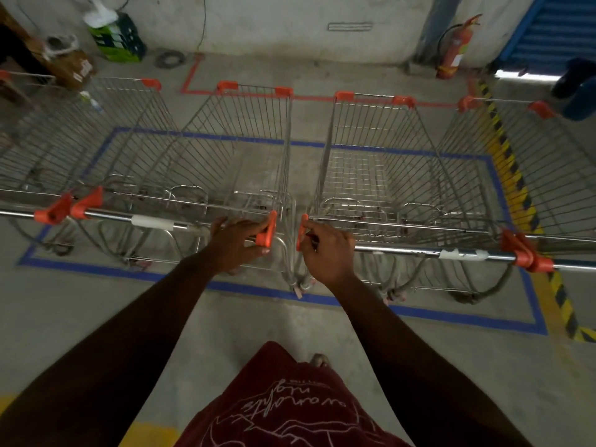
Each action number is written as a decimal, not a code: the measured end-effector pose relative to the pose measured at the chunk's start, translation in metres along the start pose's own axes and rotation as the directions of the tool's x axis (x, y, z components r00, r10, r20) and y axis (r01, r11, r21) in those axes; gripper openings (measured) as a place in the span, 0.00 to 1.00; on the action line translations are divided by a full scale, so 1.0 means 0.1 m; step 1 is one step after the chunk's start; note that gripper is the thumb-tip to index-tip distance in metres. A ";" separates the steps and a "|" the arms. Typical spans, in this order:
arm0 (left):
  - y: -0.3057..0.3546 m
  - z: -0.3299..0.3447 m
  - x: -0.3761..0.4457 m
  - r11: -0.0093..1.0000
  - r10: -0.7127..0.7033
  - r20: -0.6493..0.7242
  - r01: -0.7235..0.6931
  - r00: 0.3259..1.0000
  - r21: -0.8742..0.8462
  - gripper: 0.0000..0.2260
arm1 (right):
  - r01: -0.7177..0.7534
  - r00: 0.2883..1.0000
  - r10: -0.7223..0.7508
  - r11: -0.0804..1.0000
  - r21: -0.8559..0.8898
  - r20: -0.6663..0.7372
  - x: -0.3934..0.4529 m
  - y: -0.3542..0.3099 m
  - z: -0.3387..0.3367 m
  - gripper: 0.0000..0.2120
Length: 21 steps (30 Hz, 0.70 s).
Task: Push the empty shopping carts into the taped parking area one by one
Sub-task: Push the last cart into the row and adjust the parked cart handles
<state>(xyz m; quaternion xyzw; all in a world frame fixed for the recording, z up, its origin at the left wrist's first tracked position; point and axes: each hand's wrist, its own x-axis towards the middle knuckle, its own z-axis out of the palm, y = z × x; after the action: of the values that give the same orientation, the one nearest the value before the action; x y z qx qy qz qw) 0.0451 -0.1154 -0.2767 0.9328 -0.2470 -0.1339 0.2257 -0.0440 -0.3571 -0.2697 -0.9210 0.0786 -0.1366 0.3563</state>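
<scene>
Head view, looking down: four wire shopping carts are seen side by side on a concrete floor (258,321), w/ two bare arms reaching fwd from the bottom edge. The left hand (240,241) is laid on the handle bar of the centre-left cart (232,146), at its right end, fingers curled over the bar beside the orange end cap (269,229), thumb underneath. The right hand (325,250) is wrapped round the left end of the handle of the centre-right cart (371,150), fingers closed on the bar next to its orange cap. These two carts are parked nearly touching, their inner sides just beside each other. A far-left cart (80,137) and a far-right cart (532,162) are partly cut off by the frame edges. All baskets are seen empty. A blue tape rectangle (267,290) is marked on the floor; the two centre carts are inside it, rear wheels close to its near line. The far-right cart is over a yellow-and-black hazard stripe (506,162). Red tape (206,91) is run along the floor beyond the carts. A red fire extinguisher (454,48) is stood against the back wall at right, and a green crate (117,38) at left. A maroon shirt (290,404) is visible at bottom centre.
</scene>
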 end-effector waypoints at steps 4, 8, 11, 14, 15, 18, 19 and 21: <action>0.24 -0.02 -0.01 1.000 -0.022 -0.079 0.023 0.997 0.005 0.40 | -0.024 1.000 0.023 1.000 0.020 0.010 0.00 0.01 -0.02 0.19; 0.26 -0.06 -0.05 1.000 -0.007 -0.067 0.007 0.998 -0.005 0.41 | 0.009 1.000 -0.008 1.000 0.012 -0.017 -0.04 0.00 -0.02 0.18; 0.31 -0.07 -0.08 0.998 -0.017 -0.099 0.023 0.995 0.061 0.38 | 0.022 1.000 -0.023 0.999 -0.038 -0.008 -0.06 -0.01 -0.01 0.19; 0.32 -0.04 -0.11 0.998 0.018 -0.128 -0.010 0.992 0.059 0.38 | 0.070 0.997 -0.076 0.958 -0.277 -0.010 -0.13 -0.05 0.04 0.23; 0.31 -0.04 -0.13 0.999 0.043 -0.153 -0.041 0.987 0.022 0.36 | 0.099 0.993 -0.112 0.945 -0.311 -0.024 -0.15 -0.11 0.05 0.23; 0.21 -0.07 -0.17 0.975 0.147 -0.227 -0.180 0.963 -0.133 0.30 | 0.222 0.970 -0.237 0.956 -0.190 -0.062 -0.22 -0.41 0.07 0.18; 0.19 -0.10 -0.22 0.957 0.152 -0.240 -0.204 0.959 -0.208 0.28 | 0.269 0.959 -0.277 0.958 -0.102 -0.068 -0.24 -0.53 0.10 0.15; 0.13 -0.20 -0.39 0.927 0.107 -0.301 -0.205 0.948 -0.315 0.27 | 0.345 0.938 -0.341 0.937 0.063 -0.066 -0.27 -0.77 0.19 0.13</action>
<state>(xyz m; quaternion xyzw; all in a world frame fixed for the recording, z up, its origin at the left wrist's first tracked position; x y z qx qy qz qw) 0.0148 -0.0979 -0.2478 0.8658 -0.2598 -0.0237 0.4269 -0.0599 -0.2825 -0.2362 -0.9028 -0.0785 -0.2241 0.3586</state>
